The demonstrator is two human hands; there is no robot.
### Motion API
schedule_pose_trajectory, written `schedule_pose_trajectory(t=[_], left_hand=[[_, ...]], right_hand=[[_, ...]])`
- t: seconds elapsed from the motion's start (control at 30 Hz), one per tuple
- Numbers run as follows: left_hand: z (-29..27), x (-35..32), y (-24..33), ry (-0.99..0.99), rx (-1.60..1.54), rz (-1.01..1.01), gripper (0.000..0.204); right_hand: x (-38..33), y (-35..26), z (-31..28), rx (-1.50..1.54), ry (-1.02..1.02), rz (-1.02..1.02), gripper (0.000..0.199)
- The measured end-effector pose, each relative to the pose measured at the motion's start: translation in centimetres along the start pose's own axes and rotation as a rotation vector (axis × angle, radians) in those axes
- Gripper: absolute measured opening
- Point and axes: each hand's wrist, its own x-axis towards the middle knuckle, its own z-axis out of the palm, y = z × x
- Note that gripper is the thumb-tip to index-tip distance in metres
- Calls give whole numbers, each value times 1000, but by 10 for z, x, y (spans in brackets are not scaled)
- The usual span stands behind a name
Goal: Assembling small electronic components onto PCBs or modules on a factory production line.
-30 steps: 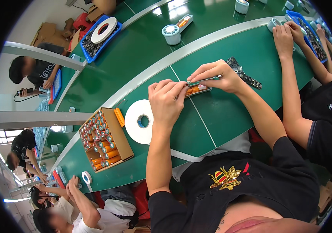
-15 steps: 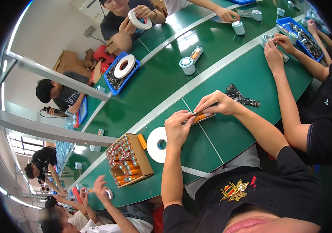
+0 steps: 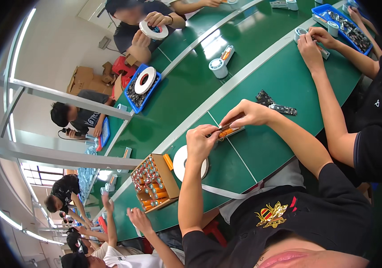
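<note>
Evidently the orange cell point(image 3: 232, 131) is the centre of things: on the green bench point(image 3: 217, 165), just below the meeting fingertips, a thin wire loop point(image 3: 221, 136) at its nine-o'clock end. Left hand point(image 3: 200, 139) on its eight-to-nine-o'clock side, thumb and fingertips brought together; what sits in that pinch is too small to tell. Right hand point(image 3: 250, 113) between one and two, fingers bent, thumb closed against them on a dark slim piece point(image 3: 233, 120). For good work here, I'd judge: both pinches light, slim piece steady over the cell, wire free of any sharp bend. Read from the left hand, the cell lies between two and three o'clock; from the right, between seven and eight. Farther out: dark circuit boards point(image 3: 283, 110) at two; white tape roll point(image 3: 180, 163) at eight, with a cardboard box point(image 3: 171, 182) of orange cells beyond; light-blue device point(image 3: 218, 68) near twelve.
</note>
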Motion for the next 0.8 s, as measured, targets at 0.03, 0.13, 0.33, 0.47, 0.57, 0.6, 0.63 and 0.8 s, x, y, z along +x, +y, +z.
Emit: schedule_pose_trajectory(t=[0.03,0.13,0.33,0.47,0.57,0.6,0.63,0.8], left_hand=[[0,-1,1,14,15,28,14],[6,-2,3,12,27,-70,18],[25,-24,14,139,311,-30,29],[26,-25,13,229,378,-41,23],[40,-32,10,237,310,-115,20],[44,-34,11,259,352,-92,20],[47,-33,9,291,300,-120,19],[52,-39,6,326,255,-204,19]], right_hand=[[0,2,6,-99,2,-23,26],[3,4,15,-294,33,-110,24],[5,22,15,-420,208,-181,26],[10,13,15,-429,239,-207,27],[10,17,18,-420,217,-226,26],[10,17,21,-389,226,-219,25],[10,17,23,-358,233,-213,24],[12,5,39,-336,184,-192,23]])
